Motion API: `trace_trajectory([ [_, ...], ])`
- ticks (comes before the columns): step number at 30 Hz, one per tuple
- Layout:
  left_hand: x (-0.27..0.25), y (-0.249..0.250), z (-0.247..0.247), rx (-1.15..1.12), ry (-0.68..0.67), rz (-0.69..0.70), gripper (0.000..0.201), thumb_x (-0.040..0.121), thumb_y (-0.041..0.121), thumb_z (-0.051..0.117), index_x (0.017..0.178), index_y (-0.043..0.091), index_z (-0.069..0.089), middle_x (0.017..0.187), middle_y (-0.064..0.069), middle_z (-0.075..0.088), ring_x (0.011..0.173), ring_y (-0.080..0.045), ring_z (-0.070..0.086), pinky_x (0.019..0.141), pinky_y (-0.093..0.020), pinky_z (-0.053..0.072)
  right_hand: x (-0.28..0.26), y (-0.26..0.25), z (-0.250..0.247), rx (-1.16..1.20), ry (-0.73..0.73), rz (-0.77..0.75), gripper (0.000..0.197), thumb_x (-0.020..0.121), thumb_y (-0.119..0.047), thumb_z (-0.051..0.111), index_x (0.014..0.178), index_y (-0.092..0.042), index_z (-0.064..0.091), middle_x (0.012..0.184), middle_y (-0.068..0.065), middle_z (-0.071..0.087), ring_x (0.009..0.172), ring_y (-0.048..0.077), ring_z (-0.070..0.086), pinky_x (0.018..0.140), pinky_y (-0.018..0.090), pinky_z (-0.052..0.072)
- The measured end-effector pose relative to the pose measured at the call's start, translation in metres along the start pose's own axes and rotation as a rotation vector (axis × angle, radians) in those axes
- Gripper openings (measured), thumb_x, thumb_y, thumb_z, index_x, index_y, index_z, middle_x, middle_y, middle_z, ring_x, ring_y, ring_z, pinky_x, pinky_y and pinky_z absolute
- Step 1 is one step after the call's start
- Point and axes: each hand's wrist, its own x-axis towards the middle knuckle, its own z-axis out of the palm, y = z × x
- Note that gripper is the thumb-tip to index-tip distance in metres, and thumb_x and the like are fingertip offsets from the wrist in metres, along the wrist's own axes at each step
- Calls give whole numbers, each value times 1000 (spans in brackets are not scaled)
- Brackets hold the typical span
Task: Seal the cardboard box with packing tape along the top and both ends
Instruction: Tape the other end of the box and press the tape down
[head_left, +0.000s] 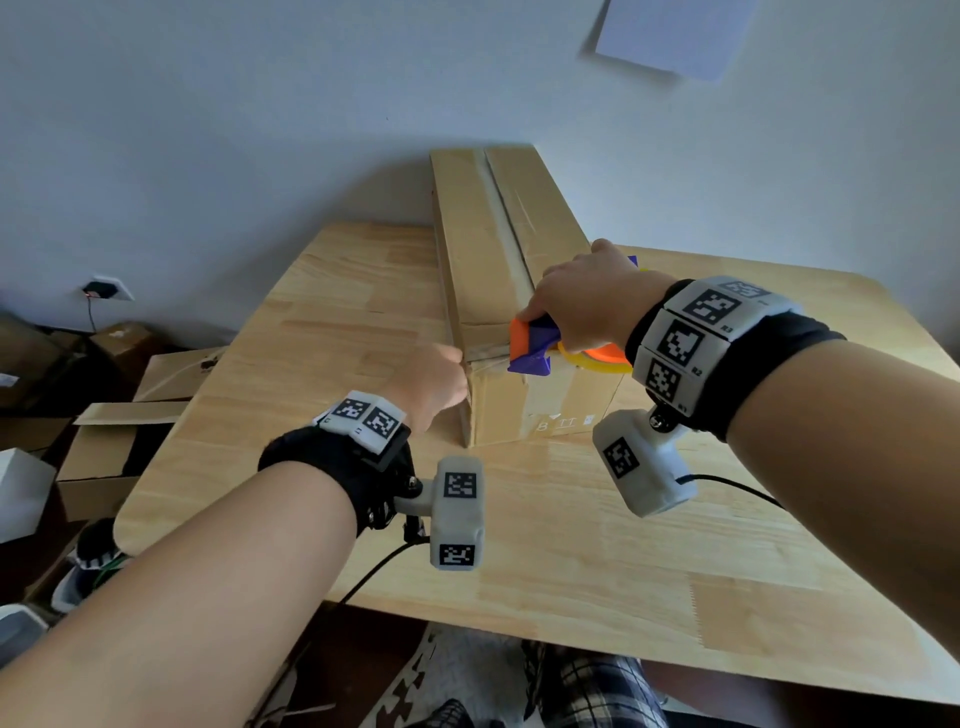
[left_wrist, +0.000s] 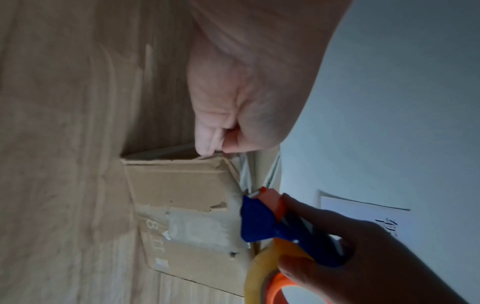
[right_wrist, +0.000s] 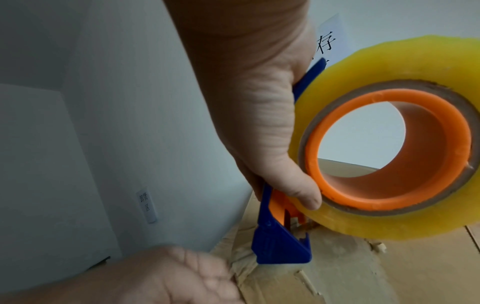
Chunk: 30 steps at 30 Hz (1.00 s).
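A long cardboard box (head_left: 488, 249) lies on the wooden table (head_left: 571, 545), running away from me, its top flaps closed along a middle seam. My right hand (head_left: 587, 301) grips a blue and orange tape dispenser (head_left: 530, 348) with a yellowish tape roll (right_wrist: 363, 222). The dispenser's blue mouth (right_wrist: 280, 244) sits on the near top edge of the box. My left hand (head_left: 436, 379) is at the box's near left top corner, fingers curled, pinching what looks like the clear tape end (left_wrist: 244, 174) there. Old torn tape marks the near end face (left_wrist: 197, 228).
Open cardboard boxes (head_left: 104, 447) stand on the floor left of the table. A wall outlet (head_left: 106, 288) and a paper sheet (head_left: 675, 31) are on the wall behind. The table's near edge is close to my legs.
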Motion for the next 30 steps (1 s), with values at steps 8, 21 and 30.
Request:
trace_trajectory([
  [8, -5, -31, 0, 552, -194, 31, 68, 93, -1, 35, 151, 15, 5, 156, -11, 20, 138, -27, 29, 103, -35, 30, -3, -4, 5, 25, 38, 22, 31, 87, -31, 53, 116, -38, 58, 101, -3, 60, 82, 22, 51, 77, 34, 32],
  [21, 15, -13, -18, 891, 156, 783, 41, 89, 27, 62, 125, 9, 57, 100, -11, 65, 86, -24, 60, 72, -26, 40, -3, -3, 5, 14, 39, 11, 30, 88, -34, 53, 117, -37, 57, 102, -3, 60, 86, 21, 54, 77, 35, 33],
  [30, 21, -25, -3, 1171, 222, 809, 61, 51, 33, 90, 93, 6, 56, 104, -16, 61, 87, -36, 62, 69, -41, 51, -2, -1, 4, 18, 53, -2, 31, 89, -35, 52, 120, -38, 56, 103, -3, 59, 94, 23, 57, 76, 34, 33],
])
